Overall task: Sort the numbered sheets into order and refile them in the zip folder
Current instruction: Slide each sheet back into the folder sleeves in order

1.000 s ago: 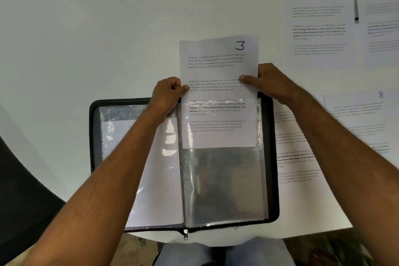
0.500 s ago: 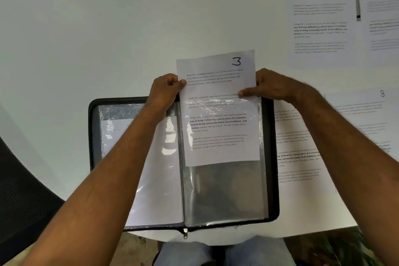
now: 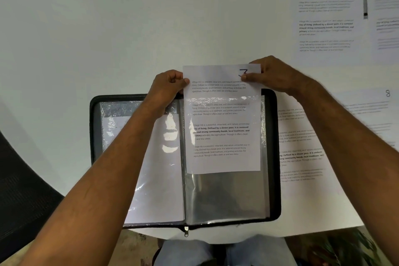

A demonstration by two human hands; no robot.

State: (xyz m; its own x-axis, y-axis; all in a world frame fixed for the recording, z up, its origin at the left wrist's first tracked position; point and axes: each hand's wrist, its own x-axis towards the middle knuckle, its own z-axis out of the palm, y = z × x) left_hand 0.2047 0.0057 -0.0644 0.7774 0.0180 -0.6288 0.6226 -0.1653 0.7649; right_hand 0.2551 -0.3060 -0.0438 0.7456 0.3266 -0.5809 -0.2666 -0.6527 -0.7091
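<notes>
From the head camera, the left hand [image 3: 167,86] pinches the left edge of the sheet marked 3 [image 3: 223,119] near its top corner, thumb lying on the printed face and the other fingers curled behind the paper. The right hand [image 3: 273,75] pinches the top right corner the same way, its thumb tip covering part of the handwritten number. Between these two grips the sheet stands with its long axis running near to far, heading and number at the far end, and its lower part sits inside the clear sleeve [image 3: 226,190] on the right page of the open zip folder [image 3: 274,157]; the top strip of the sheet sticks out past the sleeve mouth and the folder's far edge. Below the sheet's bottom edge the sleeve shows see-through down to the near edge. The left page holds a filed sheet [image 3: 159,179] in glossy plastic, partly under the left forearm. The folder lies flat on the white counter [image 3: 108,28], its near edge at the counter's rim with the zip pull [image 3: 186,231] hanging over. Right of the folder lie loose sheets, one marked 8 [image 3: 371,114] and, farther off, one marked 4 [image 3: 326,13]; the far left of the counter lies bare.
</notes>
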